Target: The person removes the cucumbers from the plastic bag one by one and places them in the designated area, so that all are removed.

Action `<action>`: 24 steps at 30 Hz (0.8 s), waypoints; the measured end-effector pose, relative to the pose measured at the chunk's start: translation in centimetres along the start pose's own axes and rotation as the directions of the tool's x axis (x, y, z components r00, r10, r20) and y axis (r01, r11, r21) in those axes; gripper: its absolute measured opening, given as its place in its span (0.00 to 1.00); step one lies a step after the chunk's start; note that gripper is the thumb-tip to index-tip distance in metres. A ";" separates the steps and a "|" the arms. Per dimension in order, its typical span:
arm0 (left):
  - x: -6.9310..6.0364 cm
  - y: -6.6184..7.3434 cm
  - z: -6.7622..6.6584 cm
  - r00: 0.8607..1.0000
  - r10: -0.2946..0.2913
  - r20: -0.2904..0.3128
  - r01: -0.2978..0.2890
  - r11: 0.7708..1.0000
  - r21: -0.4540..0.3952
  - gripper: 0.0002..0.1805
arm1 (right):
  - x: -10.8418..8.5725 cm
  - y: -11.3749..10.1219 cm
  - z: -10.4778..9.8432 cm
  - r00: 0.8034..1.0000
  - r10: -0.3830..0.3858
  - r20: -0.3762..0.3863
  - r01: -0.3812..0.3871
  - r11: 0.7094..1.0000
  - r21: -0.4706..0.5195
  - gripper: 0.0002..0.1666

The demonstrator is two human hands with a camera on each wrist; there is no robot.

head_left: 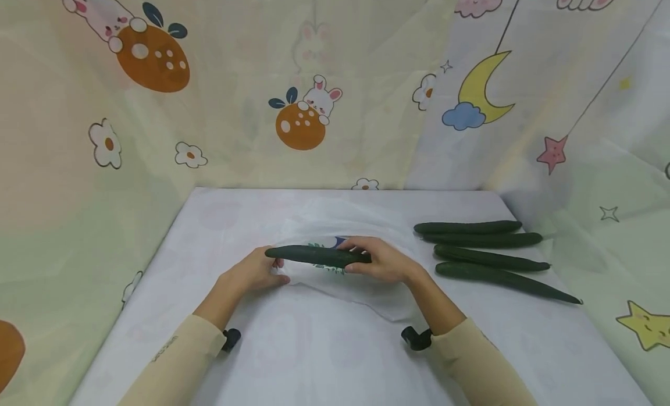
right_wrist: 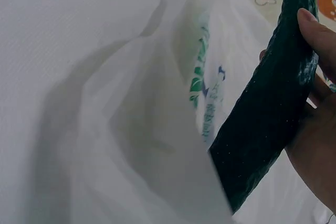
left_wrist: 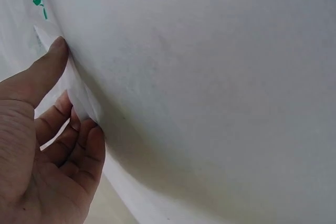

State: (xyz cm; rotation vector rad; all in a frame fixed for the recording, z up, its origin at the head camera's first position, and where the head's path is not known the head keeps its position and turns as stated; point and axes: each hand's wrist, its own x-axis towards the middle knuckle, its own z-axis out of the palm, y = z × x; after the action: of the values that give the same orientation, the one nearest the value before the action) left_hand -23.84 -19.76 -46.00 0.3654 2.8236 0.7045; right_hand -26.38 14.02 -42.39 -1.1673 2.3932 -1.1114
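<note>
A dark green cucumber (head_left: 314, 255) lies level above a white plastic bag (head_left: 361, 291) with green and blue print. My right hand (head_left: 384, 259) grips it near its right end, thumb on one side and fingers on the other. In the right wrist view, one end of the cucumber (right_wrist: 262, 108) overlaps the edge of the bag (right_wrist: 142, 108), which gapes there. My left hand (left_wrist: 50, 145) pinches the bag's rim (left_wrist: 79, 93) between thumb and fingers. Seen from the head, that left hand (head_left: 256, 271) is beside the cucumber's left end; whether they touch, I cannot tell.
Several more cucumbers (head_left: 489, 256) lie side by side on the right of the white table (head_left: 314, 359). Behind stands a cloth backdrop (head_left: 235, 103) with printed rabbits and flowers. Both wrists carry small black devices (head_left: 416, 338).
</note>
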 end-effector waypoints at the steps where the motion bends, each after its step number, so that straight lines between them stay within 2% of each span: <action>1: 0.0 0.1 -0.1 1.000 -0.005 0.005 0.005 1.000 0.006 0.18 | 0.0 -0.3 -0.1 1.000 -0.010 0.001 0.010 1.000 0.008 0.26; 7: 0.1 0.6 -0.2 0.999 -0.037 0.031 0.035 0.997 0.061 0.19 | -0.3 -2.2 -0.6 0.999 -0.034 -0.010 0.035 0.998 0.048 0.28; 12: 0.2 1.3 0.1 0.997 -0.064 0.029 0.060 0.988 0.144 0.19 | -0.6 -3.4 -0.7 0.998 -0.061 -0.022 0.062 0.997 0.048 0.28; 18: -0.5 2.7 0.0 0.999 -0.049 -0.006 0.049 0.976 0.213 0.20 | -1.0 -4.8 -0.9 0.994 -0.107 -0.029 0.108 0.993 0.037 0.27; 24: -0.8 3.2 -0.1 0.999 -0.035 -0.017 0.038 0.972 0.233 0.19 | -1.5 -5.7 -1.0 0.993 -0.119 -0.023 0.120 0.992 0.035 0.26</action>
State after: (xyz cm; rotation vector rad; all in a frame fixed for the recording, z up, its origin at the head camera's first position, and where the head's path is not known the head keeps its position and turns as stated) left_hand -22.51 -17.26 -44.28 0.3457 2.9239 0.3674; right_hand -22.72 13.48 -37.74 -1.3087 2.3346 -1.2033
